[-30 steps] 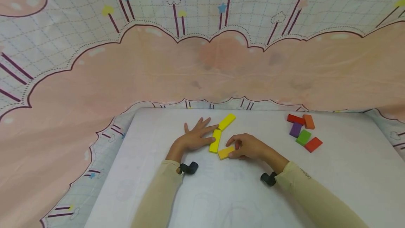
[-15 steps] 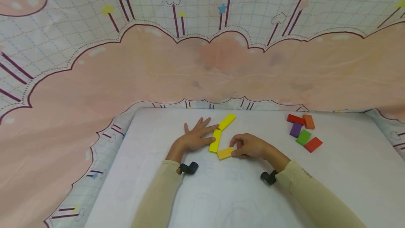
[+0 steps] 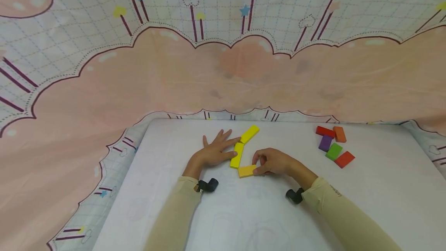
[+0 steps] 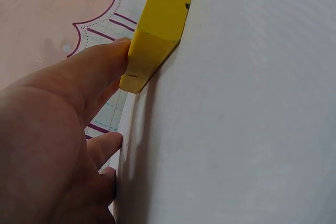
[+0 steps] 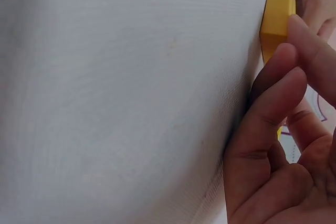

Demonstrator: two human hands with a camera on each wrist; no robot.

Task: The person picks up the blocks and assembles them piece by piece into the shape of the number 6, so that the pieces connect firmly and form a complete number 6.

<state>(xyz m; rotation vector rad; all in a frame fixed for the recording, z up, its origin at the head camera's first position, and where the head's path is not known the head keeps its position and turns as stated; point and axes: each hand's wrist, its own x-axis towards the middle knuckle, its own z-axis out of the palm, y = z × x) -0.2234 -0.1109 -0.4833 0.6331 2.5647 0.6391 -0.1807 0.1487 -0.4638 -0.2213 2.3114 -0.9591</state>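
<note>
Fingers spread, my left hand lies on the white table, its thumb and index fingertip against a bright yellow block. In the left wrist view the thumb touches the side of this yellow block. Another bright yellow block slants away from its far end. At the near end, an orange-yellow block lies angled to the right, one corner right by the middle block. My right hand pinches its right end between thumb and fingers. In the right wrist view the fingertips meet the end of the orange-yellow block.
To the right lies a loose group: a red block, an orange block, a purple block, a green block and another red block. A patterned cloth hangs behind the white table.
The orange-yellow block has turned a little in my right hand, its right end swinging nearer to me, so it lies more crosswise. My left hand and the two bright yellow blocks stay put.
</note>
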